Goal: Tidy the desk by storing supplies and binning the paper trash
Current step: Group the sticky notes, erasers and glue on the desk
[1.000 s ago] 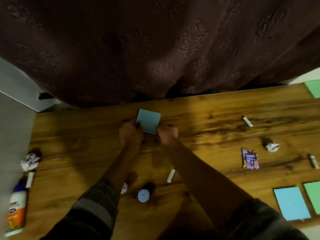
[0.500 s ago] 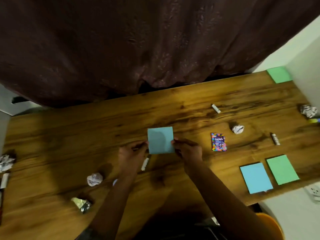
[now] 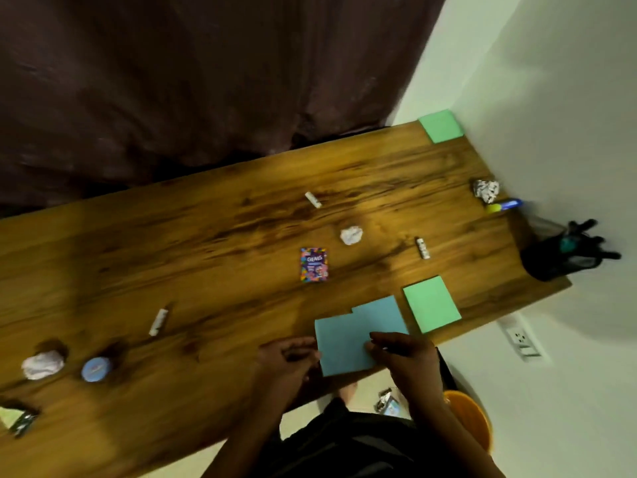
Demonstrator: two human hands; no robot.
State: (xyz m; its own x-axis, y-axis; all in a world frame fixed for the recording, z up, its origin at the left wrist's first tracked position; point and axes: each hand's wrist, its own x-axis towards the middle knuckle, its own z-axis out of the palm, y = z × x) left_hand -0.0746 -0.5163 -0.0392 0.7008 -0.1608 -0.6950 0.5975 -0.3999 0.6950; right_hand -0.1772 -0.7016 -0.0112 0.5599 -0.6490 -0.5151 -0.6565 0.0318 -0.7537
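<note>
Both hands hold a blue paper (image 3: 341, 343) over the near edge of the wooden desk (image 3: 213, 250). The left hand (image 3: 287, 360) pinches its left edge, and the right hand (image 3: 403, 357) pinches its right side with curled fingers. The paper overlaps a second blue sheet (image 3: 379, 313), probably lying flat, beside a green sheet (image 3: 431, 303).

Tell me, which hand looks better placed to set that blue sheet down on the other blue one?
Probably the right hand. It grips the blue sheet on the side nearest the blue pad lying on the desk, which the sheet already overlaps. The left hand holds the far edge.
</note>
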